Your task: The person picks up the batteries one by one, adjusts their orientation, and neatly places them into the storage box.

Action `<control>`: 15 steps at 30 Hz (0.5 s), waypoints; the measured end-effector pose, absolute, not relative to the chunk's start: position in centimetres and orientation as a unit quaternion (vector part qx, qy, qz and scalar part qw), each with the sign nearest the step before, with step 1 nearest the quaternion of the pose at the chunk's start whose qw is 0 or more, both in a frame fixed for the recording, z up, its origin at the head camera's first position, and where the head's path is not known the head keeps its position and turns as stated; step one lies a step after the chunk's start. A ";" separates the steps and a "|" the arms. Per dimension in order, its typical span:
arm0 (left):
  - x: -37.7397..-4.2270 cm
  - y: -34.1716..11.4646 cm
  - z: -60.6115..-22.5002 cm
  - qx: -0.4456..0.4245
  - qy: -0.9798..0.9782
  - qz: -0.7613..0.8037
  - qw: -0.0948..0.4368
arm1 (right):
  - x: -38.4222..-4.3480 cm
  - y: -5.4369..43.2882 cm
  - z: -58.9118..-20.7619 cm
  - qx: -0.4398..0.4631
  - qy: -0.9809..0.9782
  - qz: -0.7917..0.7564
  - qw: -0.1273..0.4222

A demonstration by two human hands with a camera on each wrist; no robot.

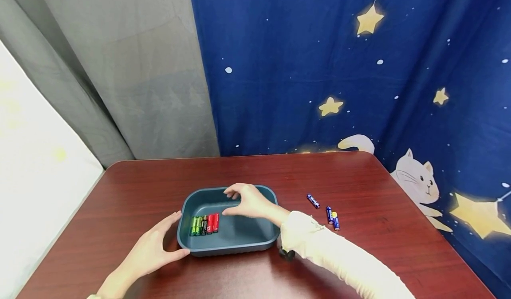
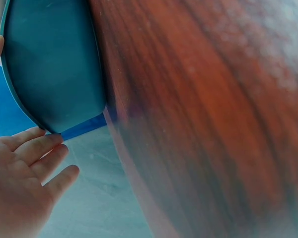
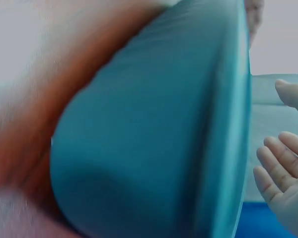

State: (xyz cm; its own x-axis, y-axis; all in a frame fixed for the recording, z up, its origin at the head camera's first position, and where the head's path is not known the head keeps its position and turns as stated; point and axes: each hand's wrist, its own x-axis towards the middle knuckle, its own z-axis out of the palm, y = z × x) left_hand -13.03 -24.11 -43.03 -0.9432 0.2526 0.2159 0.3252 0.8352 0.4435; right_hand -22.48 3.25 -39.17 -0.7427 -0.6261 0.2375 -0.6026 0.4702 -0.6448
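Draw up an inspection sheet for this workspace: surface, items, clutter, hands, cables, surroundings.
Surface: reddish-brown table, glossy.
Items: tray with five batteries in a row at its left; three blue batteries on the table, right of it.
Clutter: small black thing near the tray's right end, unclear.
Hands: left hand touches tray; right hand over tray, seemingly holding nothing.
Cables: nothing seen.
Surroundings: grey curtain, blue curtain.
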 end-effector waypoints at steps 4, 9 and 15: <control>-13.0 -24.2 -43.0 -0.145 -0.957 -0.244 0.067 | -22.9 5.0 -38.5 -0.364 0.842 -0.398 -0.010; -12.9 -24.1 -43.1 -0.141 -0.958 -0.243 0.062 | -22.9 7.5 -37.1 -0.361 0.828 -0.428 -0.034; -13.0 -24.1 -43.1 -0.144 -0.957 -0.244 0.066 | -20.9 11.3 -33.8 -0.323 0.830 -0.453 -0.048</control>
State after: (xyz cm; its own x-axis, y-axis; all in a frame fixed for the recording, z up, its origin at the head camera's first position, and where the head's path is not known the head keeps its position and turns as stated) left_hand -12.99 -24.10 -43.09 -0.9500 0.2429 0.1964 0.3072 0.8399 0.4475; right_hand -20.89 11.29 -33.84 -0.7869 -0.4920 0.3724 -0.5794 0.3814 -0.7203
